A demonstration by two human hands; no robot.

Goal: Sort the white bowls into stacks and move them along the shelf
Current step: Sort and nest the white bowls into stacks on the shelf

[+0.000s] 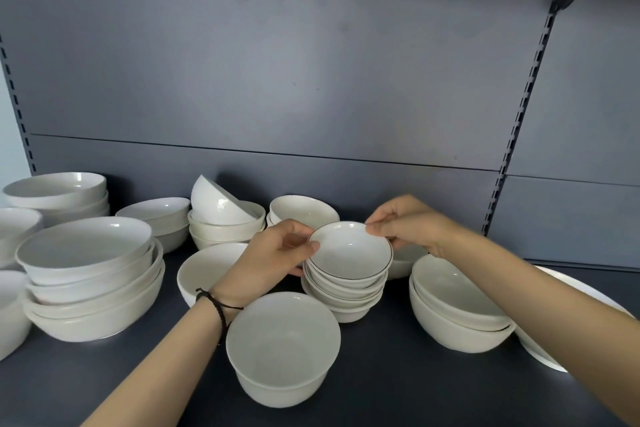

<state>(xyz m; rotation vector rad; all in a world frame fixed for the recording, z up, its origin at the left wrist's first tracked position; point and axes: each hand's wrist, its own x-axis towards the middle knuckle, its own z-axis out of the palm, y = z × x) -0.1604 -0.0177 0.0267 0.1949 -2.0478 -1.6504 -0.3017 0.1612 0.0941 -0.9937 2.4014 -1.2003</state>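
Ref. point for all positions: the dark-rimmed stack [346,295], standing mid-shelf [398,392].

Obs. 1. The top dish [349,250] sat at the head of that stack, tipped toward you. Whether it was fully seated or a shade clear, I couldn't tell.

Obs. 2. Your left hand [277,253] was narrowed on the dish's L rim, thumb on the edge. The lower fingers curled against the stack's side, prob. to steady the pile while the dish was squared. Your right hand [408,229] pinched the far-R rim betw. thumb & forefinger; the other fingers were hidden. A hold on opposite rims made sense: shallow dish, thin lip, and the rims below it sat uneven.

Obs. 3. Sorting looked part done.
- Like dishes were grouped in the ref. stack.
- Just in front of it, to the L, a single deep bowl [284,343] stood unstacked.
- Just R of it was a two-bowl stack [457,308].
- Farther R of it lay a large plate [542,355], partly under your arm.
- Well L of it stood the wide-bowl stack [93,288].
- Behind it to the L, a tilted bowl [221,208] perched on a pile, not nested. In my judgement that was a slip risk.

Rec.: level the dish before letting go.
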